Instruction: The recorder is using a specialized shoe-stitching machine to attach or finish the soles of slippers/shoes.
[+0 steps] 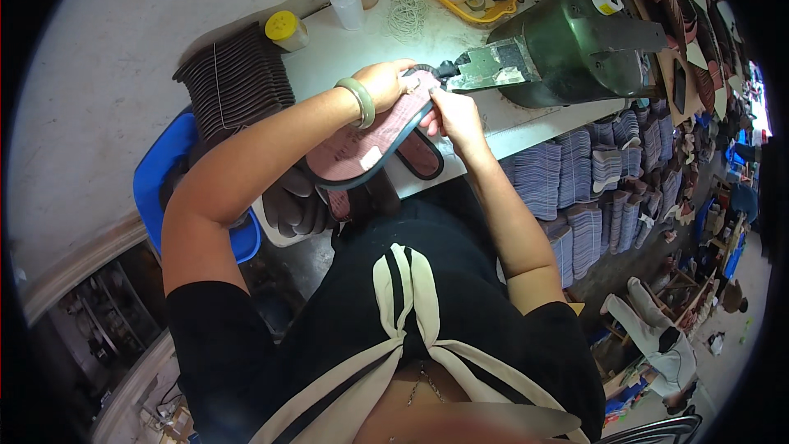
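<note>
A pink slipper sole [349, 152] with a dark rim slants over the front of the white table. My left hand [385, 85], a pale bangle on its wrist, is closed round the sole's far end. On the right edge of that same end, my right hand [454, 119] grips with thumb and bent fingers. The sole's tip is close against the dark head of a green machine [559, 57], whose lamp brightens the spot. Fingers hide where sole and machine meet. Another dark-rimmed pink sole [421, 156] is partly visible beneath the held one.
Left on the table [329, 53] are a tied stack of dark soles [234, 74] and a yellow-lidded jar [286, 30]. Farther back stand a blue-capped bottle [347, 10] and a yellow basket [477, 16]. A blue bin [149, 168] is at left; striped sole stacks [538, 181] lie right.
</note>
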Motion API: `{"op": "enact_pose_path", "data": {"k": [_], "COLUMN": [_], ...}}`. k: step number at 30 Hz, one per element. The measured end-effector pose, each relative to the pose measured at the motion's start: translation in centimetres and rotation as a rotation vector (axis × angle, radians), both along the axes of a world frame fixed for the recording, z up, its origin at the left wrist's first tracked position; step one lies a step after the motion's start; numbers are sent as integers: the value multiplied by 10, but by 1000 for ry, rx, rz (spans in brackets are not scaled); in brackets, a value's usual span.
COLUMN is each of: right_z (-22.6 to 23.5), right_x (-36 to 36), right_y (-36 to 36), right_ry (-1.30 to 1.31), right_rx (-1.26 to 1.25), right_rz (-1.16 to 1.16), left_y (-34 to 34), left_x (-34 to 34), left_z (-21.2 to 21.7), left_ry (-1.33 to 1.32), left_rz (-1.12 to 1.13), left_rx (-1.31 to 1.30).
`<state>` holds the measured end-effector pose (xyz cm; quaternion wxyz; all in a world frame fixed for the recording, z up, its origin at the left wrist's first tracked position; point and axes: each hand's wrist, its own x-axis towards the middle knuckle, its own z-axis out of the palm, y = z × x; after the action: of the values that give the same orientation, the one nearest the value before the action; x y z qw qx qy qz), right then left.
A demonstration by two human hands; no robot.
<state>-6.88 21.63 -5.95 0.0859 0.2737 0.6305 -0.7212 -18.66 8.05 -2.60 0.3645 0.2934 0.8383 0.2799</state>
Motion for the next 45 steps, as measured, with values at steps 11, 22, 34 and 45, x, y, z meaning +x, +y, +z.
{"op": "enact_pose_path", "data": {"k": [11,22,34,45], "right_z": [-22,12,-27,-5], "right_x": [47,134,88,46], "right_y": [2,-27,-28,-26], "right_ry": [455,38,95,31], "right_rx": [386,-597,-522,-530], "right_rz": [43,41,-64,-137], "left_y": [8,16,13,-7], "left_x": [28,23,-19,-60], "left_z": [-6,0,-39,-77], "left_ry": [-15,-62,211,342], "left_rz": [284,452,564,671], "left_rx": [3,34,144,59]}}
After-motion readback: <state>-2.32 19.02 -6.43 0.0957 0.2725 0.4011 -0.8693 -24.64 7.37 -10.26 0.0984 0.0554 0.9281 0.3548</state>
